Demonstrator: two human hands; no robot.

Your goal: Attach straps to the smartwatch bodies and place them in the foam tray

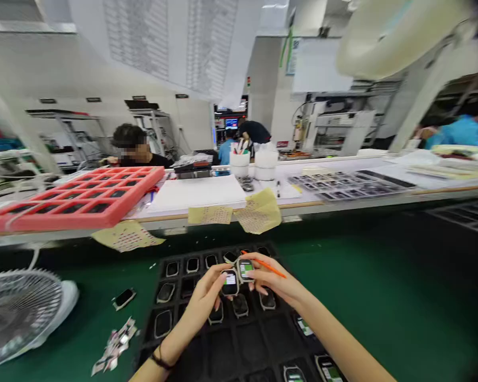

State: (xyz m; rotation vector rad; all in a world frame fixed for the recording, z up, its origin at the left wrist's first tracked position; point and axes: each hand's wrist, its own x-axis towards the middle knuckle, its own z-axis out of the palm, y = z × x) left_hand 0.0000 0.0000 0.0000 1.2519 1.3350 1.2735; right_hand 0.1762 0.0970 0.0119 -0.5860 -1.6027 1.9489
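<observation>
My left hand (207,291) grips a smartwatch body (230,282) whose screen is lit white and green. Right beside it, my right hand (273,278) holds a second smartwatch body (246,269), also lit, together with a thin orange stick (267,263) that lies across the fingers. Both watches are side by side above a black compartment tray (253,342). Strapless watches sit in many of its pockets, such as a dark one (163,322) at the left and lit ones (292,373) at the lower right.
A white fan (22,313) stands at the left on the green mat (382,307). Near it lie a loose watch (124,298) and crumpled scraps (115,345). The shelf ahead bears a red foam tray (115,215) and white cups (239,163). Other people work beyond.
</observation>
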